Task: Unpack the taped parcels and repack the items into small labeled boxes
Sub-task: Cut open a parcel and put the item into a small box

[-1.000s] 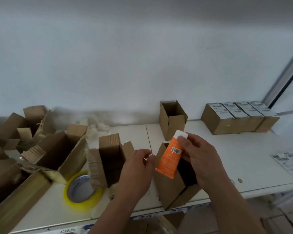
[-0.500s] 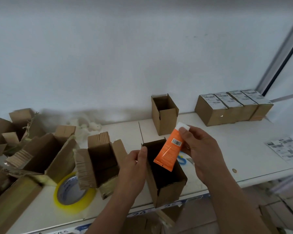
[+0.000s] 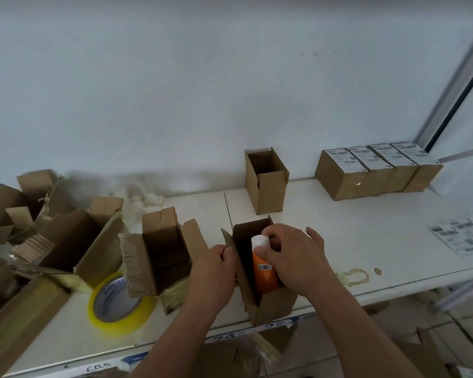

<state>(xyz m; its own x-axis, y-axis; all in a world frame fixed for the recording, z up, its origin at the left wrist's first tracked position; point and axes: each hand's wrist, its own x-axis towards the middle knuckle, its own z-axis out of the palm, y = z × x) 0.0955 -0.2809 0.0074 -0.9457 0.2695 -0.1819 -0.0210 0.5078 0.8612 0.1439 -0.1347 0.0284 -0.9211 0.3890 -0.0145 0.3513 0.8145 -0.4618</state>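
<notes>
The right hand (image 3: pixel 292 257) pinches the orange tube (image 3: pixel 264 271) at its white cap, inside the small open box (image 3: pixel 260 276) whose left flap the left hand (image 3: pixel 213 274) grips on the desk (image 3: pixel 352 227).

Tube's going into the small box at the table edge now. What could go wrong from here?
1. The small box stands at the table's front edge; pushing the orange tube down could tip it off, though the left hand steadies its flap.
2. The tube's white cap stands near the rim under the right hand, so the flaps may not close flat.
3. The tape roll lies beside the left forearm, easy to knock.
</notes>
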